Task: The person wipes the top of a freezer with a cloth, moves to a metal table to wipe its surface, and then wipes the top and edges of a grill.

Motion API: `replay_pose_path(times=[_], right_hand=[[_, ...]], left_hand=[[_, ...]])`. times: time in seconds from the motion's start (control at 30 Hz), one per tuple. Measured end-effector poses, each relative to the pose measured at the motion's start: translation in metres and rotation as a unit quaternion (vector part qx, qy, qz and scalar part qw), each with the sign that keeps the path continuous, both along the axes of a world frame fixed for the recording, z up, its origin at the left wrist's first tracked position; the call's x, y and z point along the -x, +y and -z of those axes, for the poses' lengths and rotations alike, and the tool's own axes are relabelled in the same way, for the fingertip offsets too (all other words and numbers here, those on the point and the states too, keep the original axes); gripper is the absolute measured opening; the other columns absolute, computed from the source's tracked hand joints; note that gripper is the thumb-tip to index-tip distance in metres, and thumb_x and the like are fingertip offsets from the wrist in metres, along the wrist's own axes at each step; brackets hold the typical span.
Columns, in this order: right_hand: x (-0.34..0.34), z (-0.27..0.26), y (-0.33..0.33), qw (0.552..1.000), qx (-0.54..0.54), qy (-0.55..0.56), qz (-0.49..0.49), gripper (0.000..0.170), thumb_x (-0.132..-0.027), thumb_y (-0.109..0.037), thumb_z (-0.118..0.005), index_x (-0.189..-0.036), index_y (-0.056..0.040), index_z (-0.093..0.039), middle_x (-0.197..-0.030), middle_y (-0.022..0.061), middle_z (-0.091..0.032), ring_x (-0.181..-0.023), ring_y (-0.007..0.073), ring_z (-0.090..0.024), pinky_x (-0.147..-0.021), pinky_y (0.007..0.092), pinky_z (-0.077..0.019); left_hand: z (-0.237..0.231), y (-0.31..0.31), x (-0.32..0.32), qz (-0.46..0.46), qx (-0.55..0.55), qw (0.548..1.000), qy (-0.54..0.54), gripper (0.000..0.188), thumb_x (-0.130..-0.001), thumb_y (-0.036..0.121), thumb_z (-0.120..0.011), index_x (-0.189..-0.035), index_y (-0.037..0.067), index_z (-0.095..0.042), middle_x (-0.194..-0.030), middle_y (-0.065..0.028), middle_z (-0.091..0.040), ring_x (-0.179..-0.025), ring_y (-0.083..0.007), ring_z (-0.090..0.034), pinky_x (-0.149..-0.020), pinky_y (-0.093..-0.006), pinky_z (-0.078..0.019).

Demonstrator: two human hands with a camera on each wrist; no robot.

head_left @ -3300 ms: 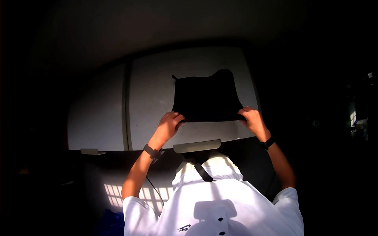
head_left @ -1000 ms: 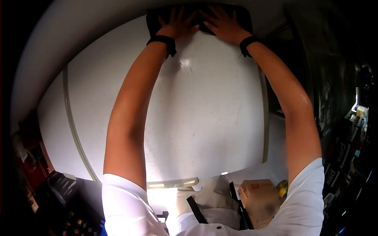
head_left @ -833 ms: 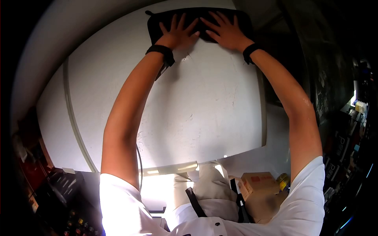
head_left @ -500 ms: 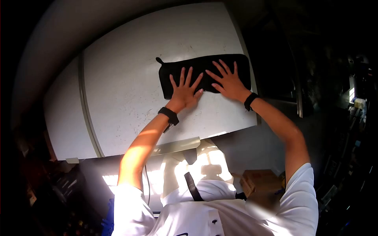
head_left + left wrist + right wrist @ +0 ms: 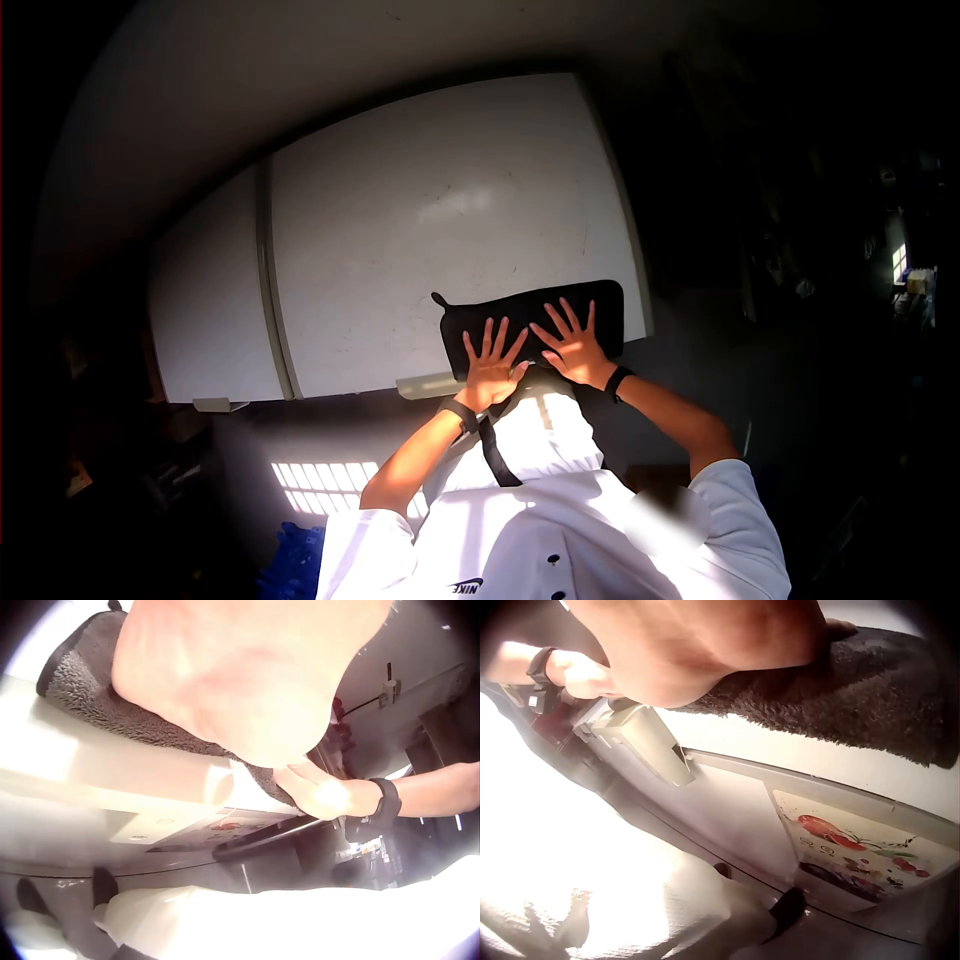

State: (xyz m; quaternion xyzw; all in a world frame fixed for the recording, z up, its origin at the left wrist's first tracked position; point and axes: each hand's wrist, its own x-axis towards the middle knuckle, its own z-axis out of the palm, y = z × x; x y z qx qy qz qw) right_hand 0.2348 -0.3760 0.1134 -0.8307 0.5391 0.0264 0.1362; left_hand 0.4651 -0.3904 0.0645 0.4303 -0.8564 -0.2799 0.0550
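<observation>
Fingers spread, left hand [image 5: 490, 374] and right hand [image 5: 578, 350] likely wipe freezer lid [image 5: 450, 230] at five o'clock with fleece cloth [image 5: 528, 309]; next stroke needs even pressure.

A cloth [image 5: 528, 308], solid black in the head view and charcoal grey in the wrist views, contrasts with a white lid [image 5: 420, 240] flecked with dark scuffs. A grey-beige strip [image 5: 272, 270] crosses the white, near a cream handle [image 5: 425, 386]. Black buttons and a black logo mark a white shirt [image 5: 510, 530]; the wristbands [image 5: 618, 384] are black. Red fruit patterns a pale panel [image 5: 859, 851], bright blue colours a crate-like object [image 5: 292, 560], and sunlight prints a white grid [image 5: 322, 487].
</observation>
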Motion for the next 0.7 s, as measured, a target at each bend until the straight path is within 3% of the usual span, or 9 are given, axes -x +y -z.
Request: replay_pose_path(times=[0.1,0.37,0.53,0.7], right_hand=[[-0.001,0.001,-0.002,1.000,-0.020,0.017,0.005,0.062,-0.095,-0.041,-0.058,-0.152,-0.0248,-0.042,-0.165,0.0158,-0.018,-0.153,0.0418,-0.009,-0.108,0.0822,-0.0037],[-0.015,-0.008,0.000,0.999,-0.006,0.036,0.019,0.059,-0.098,-0.039,-0.050,-0.154,-0.0224,-0.039,-0.164,0.0184,-0.016,-0.152,0.0453,-0.007,-0.106,0.0831,-0.0045],[-0.020,-0.016,-0.001,0.999,0.025,0.021,0.022,0.059,-0.101,-0.041,-0.045,-0.155,-0.0215,-0.035,-0.165,0.0186,-0.013,-0.152,0.0458,-0.005,-0.105,0.0829,-0.0025],[-0.009,-0.025,-0.006,1.000,-0.011,-0.014,-0.011,0.058,-0.101,-0.039,-0.043,-0.156,-0.0207,-0.034,-0.165,0.0195,-0.011,-0.151,0.0475,-0.002,-0.104,0.0838,-0.0013]], left_hand=[[-0.007,-0.004,-0.002,0.021,-0.052,0.998,-0.023,0.064,-0.103,0.049,-0.029,-0.160,0.021,-0.026,-0.168,-0.0140,-0.011,-0.155,-0.0375,-0.003,-0.114,-0.0732,0.0034],[-0.012,-0.006,-0.008,0.028,0.041,0.998,0.023,0.060,-0.104,0.041,-0.035,-0.159,0.018,-0.027,-0.167,-0.0066,-0.019,-0.154,-0.0298,-0.011,-0.120,-0.0644,-0.0018],[-0.034,-0.012,-0.011,0.024,0.062,0.998,-0.005,0.059,-0.104,0.040,-0.036,-0.159,0.020,-0.028,-0.166,-0.0059,-0.019,-0.154,-0.0295,-0.010,-0.120,-0.0634,-0.0007],[-0.048,0.004,0.004,-0.025,0.030,0.998,-0.051,0.060,-0.104,0.039,-0.036,-0.160,0.019,-0.025,-0.167,-0.0093,-0.017,-0.154,-0.0332,-0.008,-0.119,-0.0653,-0.0007]])
